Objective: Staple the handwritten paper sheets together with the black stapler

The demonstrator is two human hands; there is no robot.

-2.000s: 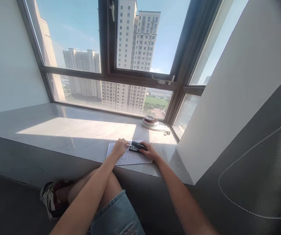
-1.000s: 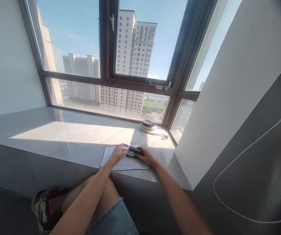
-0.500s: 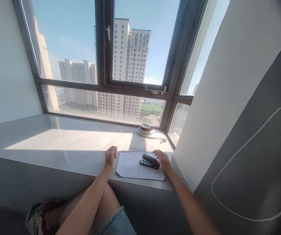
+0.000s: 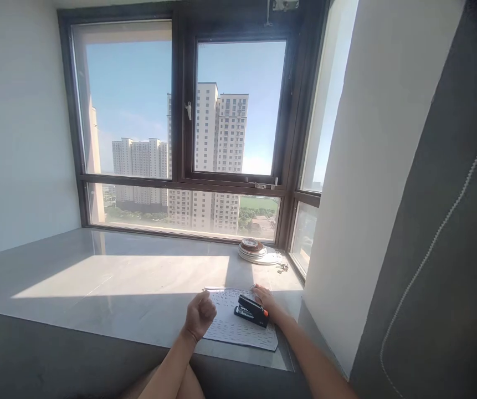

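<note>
A black stapler (image 4: pixel 251 311) with an orange-red spot at its rear lies on handwritten sheets of paper (image 4: pixel 238 334) on the windowsill. Over the left edge of the sheets is my left hand (image 4: pixel 200 316), curled into a fist; whatever it may hold is too hidden to make out. My right hand (image 4: pixel 266 299) lies on the far right part of the paper, just behind the stapler, its fingers extended and holding nothing.
Beyond the paper, a stack of plates (image 4: pixel 252 249) stands near the window corner, with keys (image 4: pixel 282 267) beside it. A beaded cord (image 4: pixel 441 227) hangs at the right. The sill's front edge runs below the paper.
The view has tilted up. My left hand has moved right onto the paper's edge and turned into a tighter fist. My right hand has settled flatter behind the stapler.
</note>
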